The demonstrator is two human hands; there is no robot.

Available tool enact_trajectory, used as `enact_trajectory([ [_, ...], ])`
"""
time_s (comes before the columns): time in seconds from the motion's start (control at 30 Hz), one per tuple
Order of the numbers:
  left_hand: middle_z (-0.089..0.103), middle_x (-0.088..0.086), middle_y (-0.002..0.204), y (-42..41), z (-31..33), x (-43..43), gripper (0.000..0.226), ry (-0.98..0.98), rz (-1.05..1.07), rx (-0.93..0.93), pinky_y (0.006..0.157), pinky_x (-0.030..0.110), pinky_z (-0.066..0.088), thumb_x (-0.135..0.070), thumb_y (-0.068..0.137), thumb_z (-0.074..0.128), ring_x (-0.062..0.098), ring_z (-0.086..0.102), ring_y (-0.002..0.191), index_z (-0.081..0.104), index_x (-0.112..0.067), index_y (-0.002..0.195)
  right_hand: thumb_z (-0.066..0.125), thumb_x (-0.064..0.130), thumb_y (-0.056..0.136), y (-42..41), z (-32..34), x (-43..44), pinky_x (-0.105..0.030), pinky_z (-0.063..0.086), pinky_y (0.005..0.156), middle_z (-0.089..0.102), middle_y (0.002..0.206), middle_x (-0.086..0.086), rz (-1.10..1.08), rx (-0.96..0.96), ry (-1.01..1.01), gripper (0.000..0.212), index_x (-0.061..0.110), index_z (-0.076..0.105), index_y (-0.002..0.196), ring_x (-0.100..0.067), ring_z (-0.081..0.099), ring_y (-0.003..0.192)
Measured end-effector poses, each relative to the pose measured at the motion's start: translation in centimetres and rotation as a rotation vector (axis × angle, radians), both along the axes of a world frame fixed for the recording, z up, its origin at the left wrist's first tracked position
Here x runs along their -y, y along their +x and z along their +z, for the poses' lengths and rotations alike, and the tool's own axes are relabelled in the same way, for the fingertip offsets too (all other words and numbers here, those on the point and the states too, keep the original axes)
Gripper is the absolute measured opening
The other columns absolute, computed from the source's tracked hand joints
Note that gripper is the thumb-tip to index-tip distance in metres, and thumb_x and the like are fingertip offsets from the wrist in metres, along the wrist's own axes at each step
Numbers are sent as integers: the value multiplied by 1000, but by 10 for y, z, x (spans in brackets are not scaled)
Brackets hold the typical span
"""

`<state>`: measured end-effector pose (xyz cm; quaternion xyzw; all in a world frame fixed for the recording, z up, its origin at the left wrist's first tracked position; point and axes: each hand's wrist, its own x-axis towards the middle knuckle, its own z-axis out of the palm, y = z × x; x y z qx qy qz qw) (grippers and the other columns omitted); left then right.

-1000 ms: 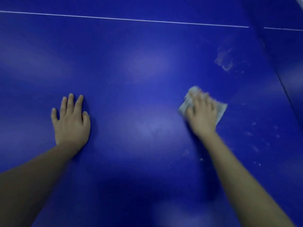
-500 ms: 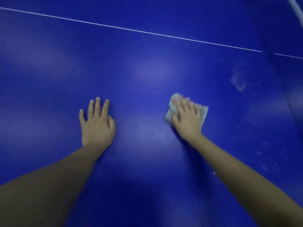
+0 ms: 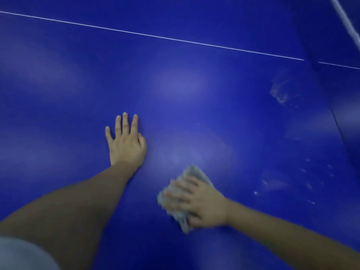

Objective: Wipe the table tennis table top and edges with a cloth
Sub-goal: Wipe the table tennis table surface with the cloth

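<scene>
1. The blue table top [image 3: 81, 90] fills the view; a thin white line [image 3: 155, 37] crosses it from 9 to 2 o'clock.
2. Open surface lies wide toward 9 and 12 o'clock; pale smudges [image 3: 280, 92] sit at 2 o'clock, near a dark seam.
3. The left hand [image 3: 125, 142] lies flat, fingers spread, empty.
4. The right hand [image 3: 198, 203], at 5 o'clock, presses the blurred cloth [image 3: 191, 172] flat onto the top, fingers splayed.
</scene>
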<state>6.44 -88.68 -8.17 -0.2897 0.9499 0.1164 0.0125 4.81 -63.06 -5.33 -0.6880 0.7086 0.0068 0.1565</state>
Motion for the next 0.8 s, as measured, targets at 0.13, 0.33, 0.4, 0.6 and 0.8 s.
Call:
enact_trajectory([
  [0.13,9,8,158,-1,4,0,58,34,-9,-31,114,52,1,-27,93,26,23,3,145,13,-18,150,38,37,82,24,1,-56,-41,20,108,42,147,-1,-333,-95,57,59,28,45,140,-28,39,135],
  [0.33,9,11,157,1,0,0,60,35,-36,-60,113,55,1,-26,94,24,27,3,145,5,-20,150,25,33,86,50,5,-53,-39,13,115,23,157,1,-1494,-140,68,63,26,24,149,-24,20,144],
  [0.4,10,12,157,1,-1,1,59,33,-53,-67,112,55,0,-26,94,24,28,3,145,4,-20,150,31,33,83,86,8,-32,-41,28,111,35,152,-3,-1363,-143,83,63,24,35,145,-26,35,138],
  [0.6,8,10,157,6,-8,7,56,43,-80,-53,113,56,0,-29,95,23,29,3,145,16,-16,149,39,39,78,193,12,-14,-41,29,112,44,146,8,-863,63,73,61,34,44,139,-20,41,135],
  [0.8,-1,9,158,4,18,14,56,191,-125,141,113,55,2,-33,99,24,26,-1,145,8,-18,151,39,35,84,170,15,-95,-36,19,115,21,156,8,-1186,-39,157,64,34,26,148,-19,23,144],
])
